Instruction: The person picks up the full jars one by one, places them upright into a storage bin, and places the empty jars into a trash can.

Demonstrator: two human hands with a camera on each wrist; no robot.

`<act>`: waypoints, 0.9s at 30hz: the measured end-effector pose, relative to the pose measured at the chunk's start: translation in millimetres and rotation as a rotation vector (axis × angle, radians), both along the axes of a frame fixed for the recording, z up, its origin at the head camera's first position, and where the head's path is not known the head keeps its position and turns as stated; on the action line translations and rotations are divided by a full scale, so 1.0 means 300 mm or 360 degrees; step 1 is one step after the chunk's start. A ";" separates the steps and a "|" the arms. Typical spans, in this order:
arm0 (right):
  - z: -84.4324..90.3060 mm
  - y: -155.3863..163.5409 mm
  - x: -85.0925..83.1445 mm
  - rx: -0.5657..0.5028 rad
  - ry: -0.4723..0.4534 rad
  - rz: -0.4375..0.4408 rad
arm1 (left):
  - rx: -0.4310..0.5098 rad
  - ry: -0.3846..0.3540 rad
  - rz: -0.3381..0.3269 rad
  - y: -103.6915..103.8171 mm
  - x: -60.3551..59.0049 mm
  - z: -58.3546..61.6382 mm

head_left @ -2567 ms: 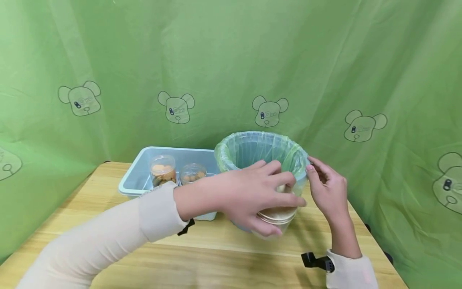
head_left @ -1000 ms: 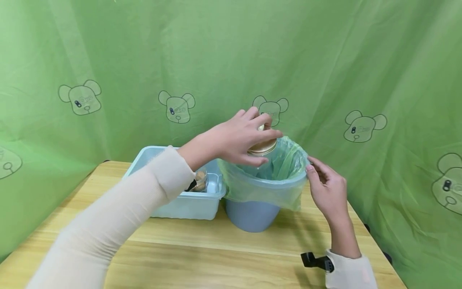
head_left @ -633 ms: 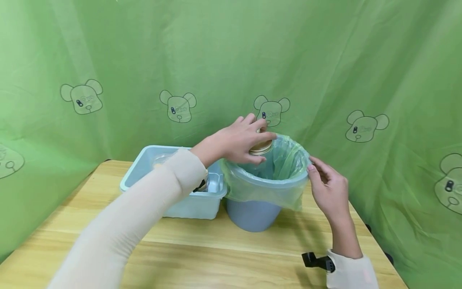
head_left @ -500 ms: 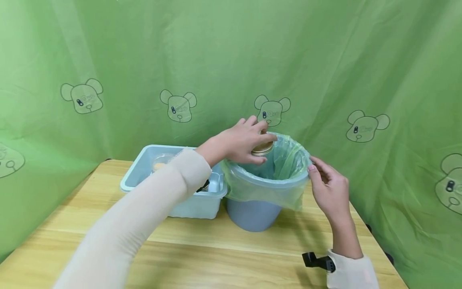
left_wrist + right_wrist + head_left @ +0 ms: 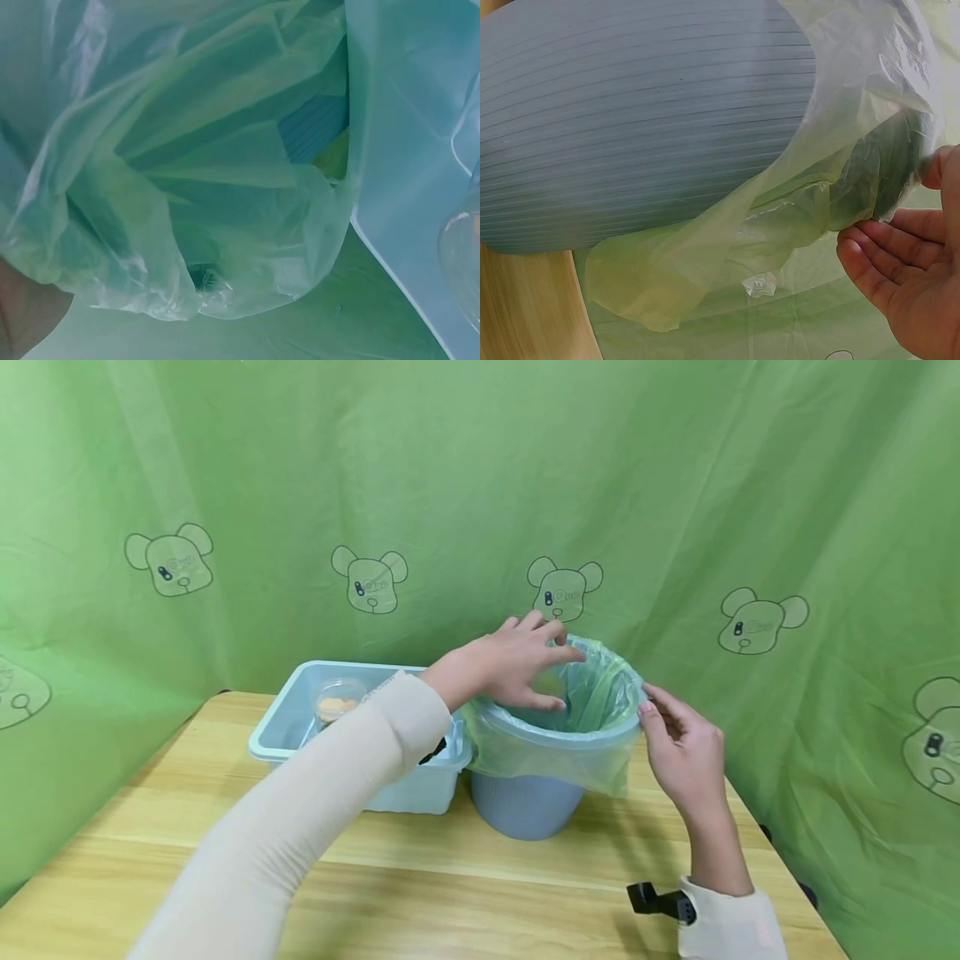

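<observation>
Left hand [image 5: 517, 664] hovers over the lined waste bin's [image 5: 525, 802] mouth, grip spread wide, holding nothing; right hand [image 5: 678, 752], fingers relaxed, touches the green bag [image 5: 592, 693] at the rim's right side.

— What is seen at the left of the wooden table [image 5: 450, 893]?
— A pale blue tub [image 5: 281, 735] is set there; a clear jar of biscuits [image 5: 335, 700] stands inside it.
— And behind?
— A green curtain [image 5: 300, 460] printed with bear heads is hung there.
</observation>
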State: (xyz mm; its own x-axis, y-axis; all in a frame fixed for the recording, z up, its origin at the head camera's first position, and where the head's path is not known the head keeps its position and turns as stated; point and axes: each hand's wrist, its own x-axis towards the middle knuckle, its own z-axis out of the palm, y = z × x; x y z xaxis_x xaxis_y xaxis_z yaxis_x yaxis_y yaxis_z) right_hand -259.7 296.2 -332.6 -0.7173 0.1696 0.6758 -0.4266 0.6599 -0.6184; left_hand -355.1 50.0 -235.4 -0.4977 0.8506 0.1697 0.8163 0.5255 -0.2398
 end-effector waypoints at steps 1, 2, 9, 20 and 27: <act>0.000 0.000 -0.001 0.0000 -0.0002 -0.0005 | 0.0003 0.0004 -0.0001 0.000 0.001 0.000; -0.001 -0.001 -0.001 0.0000 -0.0004 -0.0009 | 0.0005 0.0008 -0.0003 0.000 0.002 0.001; 0.000 -0.001 -0.001 0.0002 0.0019 0.0002 | 0.0006 0.0038 -0.0006 -0.006 0.008 0.005; 0.000 -0.003 -0.002 0.0007 0.0011 0.0013 | 0.0039 0.0038 -0.0007 -0.039 0.016 0.015; 0.000 0.003 0.003 0.0010 -0.0018 0.0010 | 0.0125 0.0037 0.0046 -0.074 0.022 0.026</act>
State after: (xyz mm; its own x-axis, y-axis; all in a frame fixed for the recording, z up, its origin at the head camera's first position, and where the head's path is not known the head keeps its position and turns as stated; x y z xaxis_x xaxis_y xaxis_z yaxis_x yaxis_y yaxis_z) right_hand -258.7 297.1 -332.6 -0.7259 0.1607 0.6688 -0.4239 0.6612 -0.6190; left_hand -348.5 27.8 -227.6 -0.5168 0.8197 0.2471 0.7954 0.5664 -0.2157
